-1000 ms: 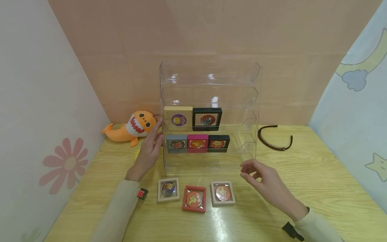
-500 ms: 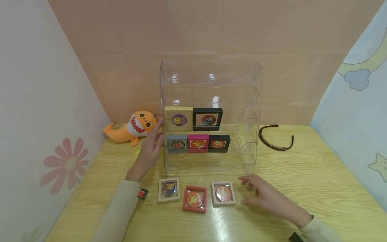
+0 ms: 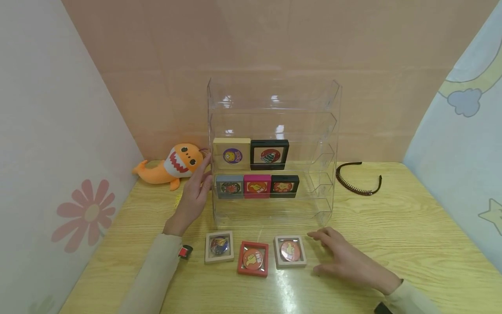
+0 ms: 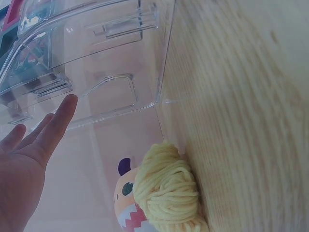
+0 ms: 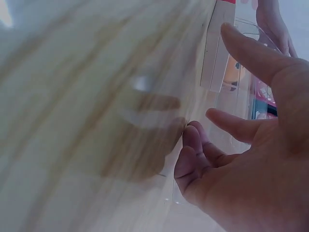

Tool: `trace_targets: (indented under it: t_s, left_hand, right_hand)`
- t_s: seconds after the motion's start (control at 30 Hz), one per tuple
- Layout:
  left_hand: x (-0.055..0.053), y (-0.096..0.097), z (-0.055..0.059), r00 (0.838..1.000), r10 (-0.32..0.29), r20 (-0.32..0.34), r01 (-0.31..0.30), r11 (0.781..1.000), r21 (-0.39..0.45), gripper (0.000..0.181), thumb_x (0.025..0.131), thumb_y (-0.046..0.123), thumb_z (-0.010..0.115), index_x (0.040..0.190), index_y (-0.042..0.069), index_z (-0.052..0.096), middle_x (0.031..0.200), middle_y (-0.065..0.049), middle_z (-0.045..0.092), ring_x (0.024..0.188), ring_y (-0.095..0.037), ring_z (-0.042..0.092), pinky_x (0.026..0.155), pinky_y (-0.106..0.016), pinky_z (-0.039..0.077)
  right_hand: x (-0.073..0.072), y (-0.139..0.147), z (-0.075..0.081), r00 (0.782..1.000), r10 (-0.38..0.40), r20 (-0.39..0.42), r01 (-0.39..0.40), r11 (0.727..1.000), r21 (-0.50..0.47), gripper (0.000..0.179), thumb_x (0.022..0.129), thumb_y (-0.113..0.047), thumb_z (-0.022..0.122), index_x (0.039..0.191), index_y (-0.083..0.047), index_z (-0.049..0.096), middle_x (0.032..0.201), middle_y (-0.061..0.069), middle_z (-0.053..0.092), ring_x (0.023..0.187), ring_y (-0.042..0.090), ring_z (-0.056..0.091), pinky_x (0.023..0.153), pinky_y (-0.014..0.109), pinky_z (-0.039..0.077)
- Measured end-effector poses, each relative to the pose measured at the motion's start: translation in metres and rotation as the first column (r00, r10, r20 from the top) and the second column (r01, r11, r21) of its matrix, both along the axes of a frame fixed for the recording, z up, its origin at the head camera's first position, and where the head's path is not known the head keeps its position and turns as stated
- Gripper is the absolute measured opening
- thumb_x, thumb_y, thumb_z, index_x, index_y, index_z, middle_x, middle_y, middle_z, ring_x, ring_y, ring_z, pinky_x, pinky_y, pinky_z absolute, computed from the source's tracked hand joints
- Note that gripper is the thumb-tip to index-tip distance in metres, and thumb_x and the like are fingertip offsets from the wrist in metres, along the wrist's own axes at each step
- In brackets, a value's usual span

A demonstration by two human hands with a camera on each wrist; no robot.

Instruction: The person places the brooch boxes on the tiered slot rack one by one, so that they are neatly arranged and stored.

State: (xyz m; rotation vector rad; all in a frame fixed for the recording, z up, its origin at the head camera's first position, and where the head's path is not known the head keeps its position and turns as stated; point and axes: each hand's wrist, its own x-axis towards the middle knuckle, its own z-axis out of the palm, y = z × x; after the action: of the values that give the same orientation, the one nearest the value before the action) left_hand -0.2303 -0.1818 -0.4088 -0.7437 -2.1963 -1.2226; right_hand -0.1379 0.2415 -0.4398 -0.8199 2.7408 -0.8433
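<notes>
A clear acrylic tiered rack (image 3: 274,109) stands mid-table. On one tier sit a cream frame (image 3: 231,153) and a larger black frame (image 3: 269,155); below them are a grey frame (image 3: 229,186), a magenta frame (image 3: 257,186) and a small black frame (image 3: 284,186). My left hand (image 3: 190,198) rests with extended fingers against the rack's left side. Flat in front of the rack lie a pale frame with a dark badge (image 3: 219,247), a red frame (image 3: 252,259) and a white frame with a red badge (image 3: 290,251). Close to that white frame's right, my right hand (image 3: 345,259) holds nothing, thumb and index apart.
An orange shark plush (image 3: 172,165) lies behind my left hand, with a yellow yarn bundle (image 4: 169,193) beside it. A dark toothed headband (image 3: 354,185) is right of the rack. Walls enclose the wooden table (image 3: 408,231) at the back and sides.
My right hand has come down and towards me from the rack's lower right corner to beside the white frame, its thumb and index spreading apart. The left hand has stayed at the rack.
</notes>
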Motion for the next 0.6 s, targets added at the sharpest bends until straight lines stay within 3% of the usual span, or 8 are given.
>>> trace_targets:
  t_s: [0.13,0.33,0.6]
  left_hand:
    - [0.000,0.000,0.000,1.000,-0.007,0.002,0.007,1.000,0.003,0.061,0.109,0.004,0.041,0.163,0.022,0.021,0.164,-0.003,0.028,0.146,-0.026,0.033,0.110,-0.039,0.045]
    - [0.001,0.001,0.002,1.000,-0.016,-0.005,0.016,1.000,0.020,0.062,0.107,-0.001,0.042,0.163,0.019,0.023,0.164,-0.004,0.029,0.146,-0.025,0.033,0.111,-0.037,0.044]
    - [0.000,0.002,0.001,1.000,-0.021,-0.012,0.021,0.999,0.030,0.062,0.106,-0.004,0.043,0.162,0.015,0.024,0.163,-0.007,0.030,0.145,-0.027,0.035,0.110,-0.037,0.044]
  right_hand:
    - [-0.001,-0.004,0.000,1.000,0.001,0.016,-0.001,1.000,0.001,0.082,0.081,-0.056,0.078,0.144,-0.010,0.053,0.131,0.003,0.049,0.117,0.022,0.053,0.097,0.050,0.054]
    - [-0.004,-0.011,0.000,0.999,0.025,0.045,-0.025,1.000,-0.015,0.083,0.081,-0.056,0.079,0.145,-0.009,0.052,0.125,0.000,0.048,0.110,0.019,0.052,0.092,0.043,0.057]
    - [-0.009,-0.016,-0.001,0.997,0.070,0.044,-0.069,0.997,-0.024,0.082,0.082,-0.058,0.076,0.144,-0.010,0.052,0.130,0.003,0.047,0.113,0.023,0.054,0.094,0.048,0.055]
